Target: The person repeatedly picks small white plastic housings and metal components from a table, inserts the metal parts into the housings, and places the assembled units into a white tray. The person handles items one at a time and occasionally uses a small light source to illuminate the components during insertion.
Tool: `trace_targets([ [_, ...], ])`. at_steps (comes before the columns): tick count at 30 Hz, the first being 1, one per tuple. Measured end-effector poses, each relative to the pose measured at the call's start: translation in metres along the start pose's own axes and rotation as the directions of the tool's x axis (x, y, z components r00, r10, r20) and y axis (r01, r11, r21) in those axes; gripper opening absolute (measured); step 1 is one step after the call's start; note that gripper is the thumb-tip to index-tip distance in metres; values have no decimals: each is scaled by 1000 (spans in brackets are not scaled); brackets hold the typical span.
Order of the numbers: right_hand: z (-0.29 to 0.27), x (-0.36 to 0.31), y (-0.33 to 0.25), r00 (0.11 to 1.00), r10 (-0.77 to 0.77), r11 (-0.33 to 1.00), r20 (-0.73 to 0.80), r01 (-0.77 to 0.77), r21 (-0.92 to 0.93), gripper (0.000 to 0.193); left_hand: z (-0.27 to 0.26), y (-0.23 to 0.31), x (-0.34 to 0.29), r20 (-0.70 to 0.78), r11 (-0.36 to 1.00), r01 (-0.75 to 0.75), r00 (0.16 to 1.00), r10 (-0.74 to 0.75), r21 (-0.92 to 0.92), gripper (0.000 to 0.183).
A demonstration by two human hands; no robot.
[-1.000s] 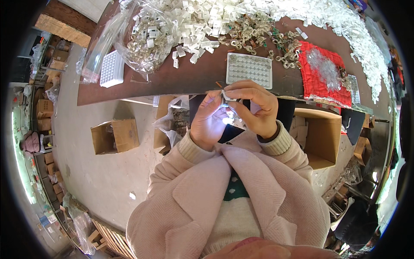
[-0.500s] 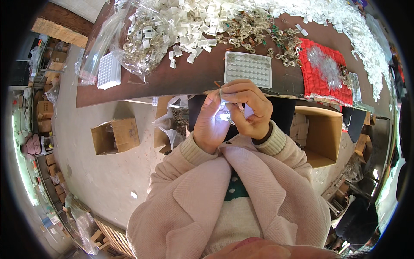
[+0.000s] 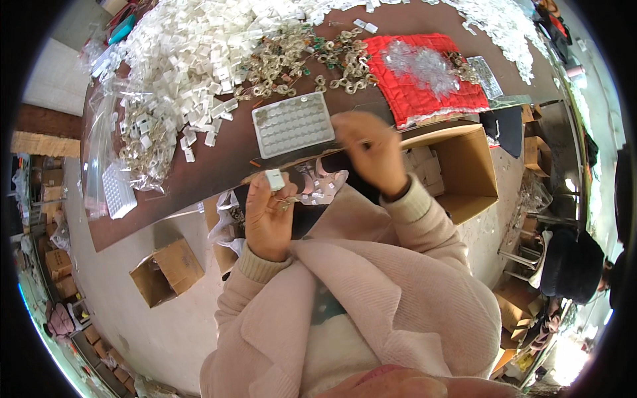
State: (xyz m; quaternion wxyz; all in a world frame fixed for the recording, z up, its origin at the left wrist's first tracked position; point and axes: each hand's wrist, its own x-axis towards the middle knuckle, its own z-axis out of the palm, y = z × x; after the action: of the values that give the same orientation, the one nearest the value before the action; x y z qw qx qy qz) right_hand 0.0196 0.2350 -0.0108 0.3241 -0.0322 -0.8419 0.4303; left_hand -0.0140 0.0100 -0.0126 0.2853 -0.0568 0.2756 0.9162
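Observation:
My left hand is closed on a small white plastic case, pinched at the fingertips just in front of the table edge. A small bundle of thin pale wire shows at the same fingers. My right hand is over the table's front edge, beside the right end of a pale grey tray with rows of round pockets. Motion smears its fingers, so I cannot make out whether they hold anything.
Heaped white cases and coiled wires cover the table's far side. A red cloth with clear plastic pieces lies at right. Open cardboard boxes stand below the table. A white pocketed tray lies at left.
My hands were together around a bright light; now they are apart, and the light is no longer seen. The left has moved left with the white case, the right toward the tray's right end. The view has turned.

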Motion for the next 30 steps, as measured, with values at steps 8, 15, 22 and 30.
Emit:
trace_targets([
  [8,-75,43,119,967,109,855,-231,-210,-474,16,-11,0,5,89,998,30,996,-25,-55,19],
  [15,-70,49,127,970,51,798,-239,-183,-574,10,-3,4,5,129,996,40,991,-30,-75,16],
  [22,-29,18,10,986,161,987,-51,-160,26,7,9,-2,0,92,989,-22,996,8,149,22],
  [30,44,-4,-72,985,-16,939,170,-43,340,8,-1,0,-3,124,994,-75,990,65,79,20],
])
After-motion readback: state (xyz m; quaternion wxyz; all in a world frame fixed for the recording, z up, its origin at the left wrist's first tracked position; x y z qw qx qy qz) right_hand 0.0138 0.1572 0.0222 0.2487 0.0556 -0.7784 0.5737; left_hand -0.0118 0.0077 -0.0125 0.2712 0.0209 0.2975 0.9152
